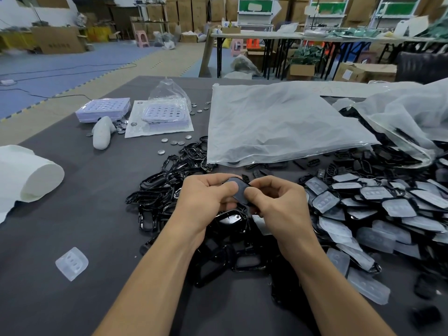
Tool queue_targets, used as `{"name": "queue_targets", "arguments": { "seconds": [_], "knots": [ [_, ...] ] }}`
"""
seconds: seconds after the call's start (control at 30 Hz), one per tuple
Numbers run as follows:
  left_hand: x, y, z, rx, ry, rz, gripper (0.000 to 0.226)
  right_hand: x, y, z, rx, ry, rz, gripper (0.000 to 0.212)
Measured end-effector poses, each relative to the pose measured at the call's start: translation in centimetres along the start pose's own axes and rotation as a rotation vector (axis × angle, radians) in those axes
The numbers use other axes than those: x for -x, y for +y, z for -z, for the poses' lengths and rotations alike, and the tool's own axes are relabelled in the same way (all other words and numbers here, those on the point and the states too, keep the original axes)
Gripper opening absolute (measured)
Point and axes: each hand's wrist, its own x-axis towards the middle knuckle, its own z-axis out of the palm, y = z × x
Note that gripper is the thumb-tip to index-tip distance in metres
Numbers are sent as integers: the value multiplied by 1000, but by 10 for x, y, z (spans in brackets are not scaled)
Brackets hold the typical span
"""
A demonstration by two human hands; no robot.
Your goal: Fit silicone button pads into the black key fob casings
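Note:
Both hands meet over the middle of the dark table. My left hand (208, 194) and my right hand (276, 202) each pinch one black key fob casing (238, 187), whose greyish face shows between my thumbs. Whether a pad sits inside it is hidden by my fingers. Empty black casings (167, 180) lie heaped under and to the left of my hands. Casings with translucent silicone pads (397, 207) are piled to the right. One loose silicone pad (72, 263) lies alone at the near left.
A large frosted plastic bag (278, 122) lies behind my hands, another bag (409, 117) at the right. Coin cells (173, 142), two white trays (104, 109), a white bottle (103, 132) and a white roll (31, 175) sit on the left side.

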Motion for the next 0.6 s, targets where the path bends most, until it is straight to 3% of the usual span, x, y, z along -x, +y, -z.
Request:
{"name": "queue_targets", "arguments": {
  "seconds": [0.17,0.3,0.6],
  "knots": [
    [1,2,0,25,-14,33,14,-2,0,0,-29,-13,-26,26],
    [1,5,4,61,-68,89,23,-3,1,2,-78,14,-45,25],
    [2,4,1,35,-13,70,24,-5,-1,5,-238,-38,-101,22]
  ]
}}
